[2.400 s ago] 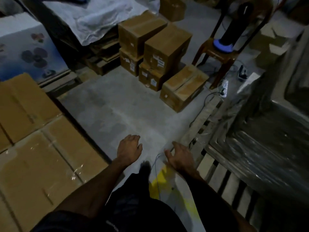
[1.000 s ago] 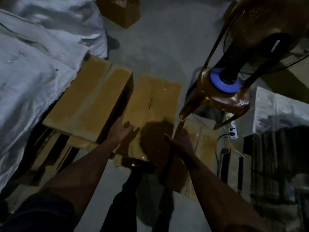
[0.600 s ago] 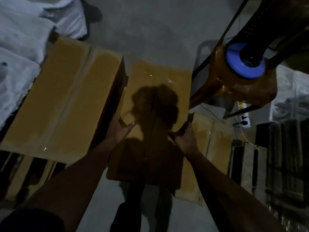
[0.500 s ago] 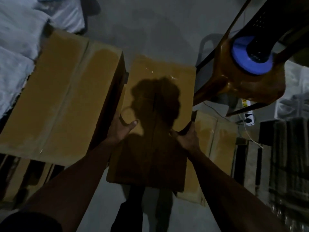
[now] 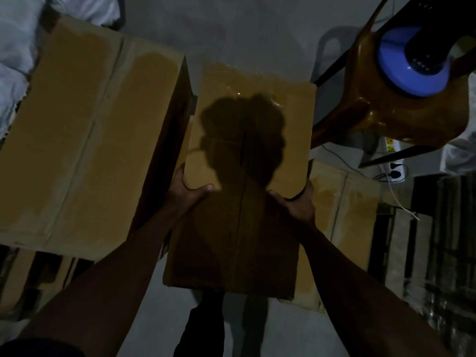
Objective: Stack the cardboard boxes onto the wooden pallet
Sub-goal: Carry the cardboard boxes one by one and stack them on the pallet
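Left hand [image 5: 189, 190] and right hand [image 5: 298, 202] grip my middle box [image 5: 247, 155] by opposite side edges; taller box [image 5: 90, 130] crowds its left.

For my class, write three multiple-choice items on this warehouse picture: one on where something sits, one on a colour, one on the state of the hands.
1. Where is the taller cardboard box relative to the box being gripped?
A. On its left
B. On its right
C. On top of it

2. What colour is the round base on the chair?
A. Red
B. Blue
C. Green

3. What are the two hands doing?
A. Hanging free
B. Holding the chair
C. Gripping one box by its sides

Answers: 1 A, the taller cardboard box stands left of the gripped box. 2 B, the round base on the chair is blue. 3 C, the left hand and right hand clasp opposite edges.
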### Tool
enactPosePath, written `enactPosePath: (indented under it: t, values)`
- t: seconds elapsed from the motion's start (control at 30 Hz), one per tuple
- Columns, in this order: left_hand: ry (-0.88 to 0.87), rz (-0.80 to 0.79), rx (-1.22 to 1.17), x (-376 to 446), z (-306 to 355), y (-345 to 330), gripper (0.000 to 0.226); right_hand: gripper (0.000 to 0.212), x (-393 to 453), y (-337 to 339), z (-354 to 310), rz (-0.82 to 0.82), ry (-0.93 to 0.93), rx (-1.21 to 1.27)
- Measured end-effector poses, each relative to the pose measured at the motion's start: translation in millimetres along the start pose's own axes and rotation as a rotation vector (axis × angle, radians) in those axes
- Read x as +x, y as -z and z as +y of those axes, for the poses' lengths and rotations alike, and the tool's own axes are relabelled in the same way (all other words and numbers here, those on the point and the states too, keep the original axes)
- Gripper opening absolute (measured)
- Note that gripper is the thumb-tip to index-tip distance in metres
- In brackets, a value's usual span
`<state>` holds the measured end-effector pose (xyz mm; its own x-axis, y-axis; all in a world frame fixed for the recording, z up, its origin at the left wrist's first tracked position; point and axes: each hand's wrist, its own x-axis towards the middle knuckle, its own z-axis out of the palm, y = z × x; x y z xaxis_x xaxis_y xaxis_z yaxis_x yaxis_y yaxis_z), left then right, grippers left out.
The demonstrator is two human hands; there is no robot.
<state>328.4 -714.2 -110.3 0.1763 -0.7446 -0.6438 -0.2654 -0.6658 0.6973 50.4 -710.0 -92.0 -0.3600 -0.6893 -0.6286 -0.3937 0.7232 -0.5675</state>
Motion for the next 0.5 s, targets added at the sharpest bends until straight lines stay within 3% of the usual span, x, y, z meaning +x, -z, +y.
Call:
enactPosePath:
  t: [0.13, 0.27, 0.4, 0.5]
  values:
    - [0.031, -0.008, -0.047, 2, 1, 0, 0.086, 0.127, -6, 2, -1, -0.036, -0.014, 0.032]
    - [0.028, 0.012, -0.06, -15, -2, -4, 0.083, 0.102, -19, 10, 5, -0.025, 0.017, 0.017]
    - [-0.018, 0.025, -0.044, -51, -1, -5, 0.08, 0.097, -47, 31, 10, 0.007, 0.071, -0.042]
    - [-0.019, 0.029, -0.057, -93, 6, 2, 0.097, 0.092, -80, 52, 10, 0.007, 0.107, -0.036]
